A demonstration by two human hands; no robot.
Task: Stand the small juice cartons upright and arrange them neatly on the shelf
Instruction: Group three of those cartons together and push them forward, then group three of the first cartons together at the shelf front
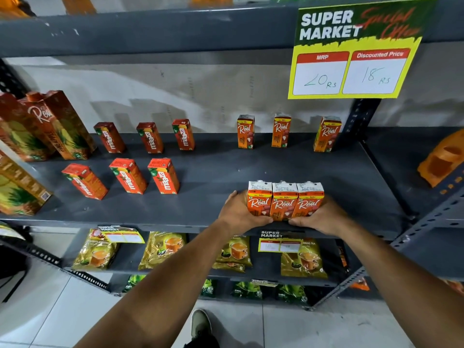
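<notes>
Orange trio (285, 202) upright at shelf (213, 172) front edge, packed side by side. Your left hand (238, 214) and right hand (319, 218) squeeze it from both ends. Uneven squeeze likely pops middle carton out. Edge close: nudge toward you risks drop. Back cartons (281, 131) upright, well apart.

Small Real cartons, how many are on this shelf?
6: three spaced along the back, three pressed together at the front between both hands. None seem hidden.
</notes>
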